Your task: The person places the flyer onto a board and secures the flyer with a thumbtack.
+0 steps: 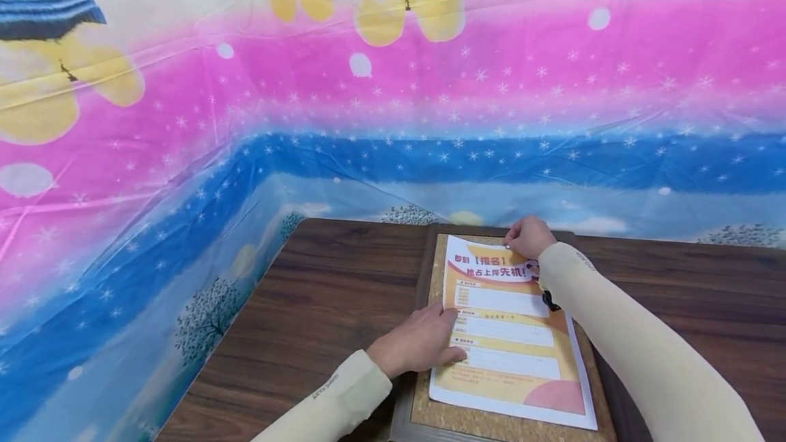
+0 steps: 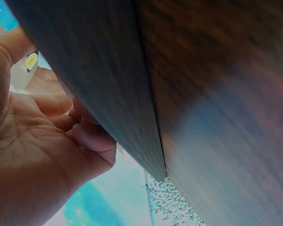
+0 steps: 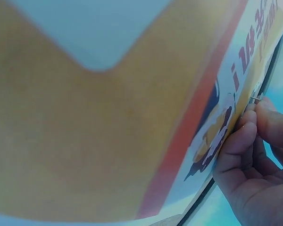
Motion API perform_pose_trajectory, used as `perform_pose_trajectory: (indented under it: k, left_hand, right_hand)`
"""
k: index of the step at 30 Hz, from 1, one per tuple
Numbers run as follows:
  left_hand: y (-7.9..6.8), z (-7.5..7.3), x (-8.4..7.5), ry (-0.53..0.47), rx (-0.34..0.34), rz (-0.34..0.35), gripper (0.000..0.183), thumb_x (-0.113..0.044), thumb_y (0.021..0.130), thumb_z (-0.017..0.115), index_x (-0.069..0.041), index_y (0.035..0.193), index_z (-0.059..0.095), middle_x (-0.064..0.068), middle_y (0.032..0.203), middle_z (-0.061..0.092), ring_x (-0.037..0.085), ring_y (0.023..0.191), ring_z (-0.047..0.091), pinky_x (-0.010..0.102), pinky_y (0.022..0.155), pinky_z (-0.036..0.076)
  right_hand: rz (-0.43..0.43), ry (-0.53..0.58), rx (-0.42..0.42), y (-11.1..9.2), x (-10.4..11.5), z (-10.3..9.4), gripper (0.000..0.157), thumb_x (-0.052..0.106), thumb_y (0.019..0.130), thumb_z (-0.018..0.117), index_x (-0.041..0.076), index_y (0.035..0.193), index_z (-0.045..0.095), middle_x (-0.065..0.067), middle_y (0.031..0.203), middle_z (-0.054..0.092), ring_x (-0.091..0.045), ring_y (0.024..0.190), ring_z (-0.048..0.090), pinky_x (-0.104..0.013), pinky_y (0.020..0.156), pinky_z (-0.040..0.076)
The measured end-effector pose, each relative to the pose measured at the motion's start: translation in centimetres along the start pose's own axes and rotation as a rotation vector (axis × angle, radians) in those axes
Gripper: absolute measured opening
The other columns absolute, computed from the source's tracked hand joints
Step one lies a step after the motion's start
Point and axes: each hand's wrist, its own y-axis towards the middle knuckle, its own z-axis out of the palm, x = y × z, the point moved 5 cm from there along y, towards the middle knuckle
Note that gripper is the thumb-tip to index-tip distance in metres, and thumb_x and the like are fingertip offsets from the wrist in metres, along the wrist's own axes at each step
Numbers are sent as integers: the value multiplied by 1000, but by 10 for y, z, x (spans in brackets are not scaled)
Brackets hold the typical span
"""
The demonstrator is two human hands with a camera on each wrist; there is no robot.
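A printed poster (image 1: 506, 374) in orange, white and pink lies on a framed cork board (image 1: 451, 417). My right hand (image 1: 531, 237) is at the poster's top edge and pinches a small push pin (image 3: 257, 98) between thumb and fingertip. The pin's thin metal point shows in the right wrist view, by the poster's edge. My left hand (image 1: 420, 340) rests across the board's left frame, its fingertips and thumb on the poster's left edge. From below, the left wrist view shows this palm (image 2: 33, 146) beside the dark frame (image 2: 99, 70).
The board lies on a dark brown wooden table (image 1: 319, 285), near its back edge. Behind and to the left hangs a pink and blue cloth (image 1: 393, 121) with snowflakes and trees.
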Motion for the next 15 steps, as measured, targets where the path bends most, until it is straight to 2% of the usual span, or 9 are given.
perform_pose_trajectory:
  k: [15]
  left_hand:
    - [1, -1, 0, -13, 22, -34, 66, -52, 76, 55, -4, 120, 45, 4, 98, 49, 11, 84, 46, 28, 73, 40]
  right_hand:
    - [-27, -47, -39, 3, 2, 4, 9, 8, 83, 56, 6, 80, 63, -10, 80, 55, -24, 70, 49, -28, 53, 38]
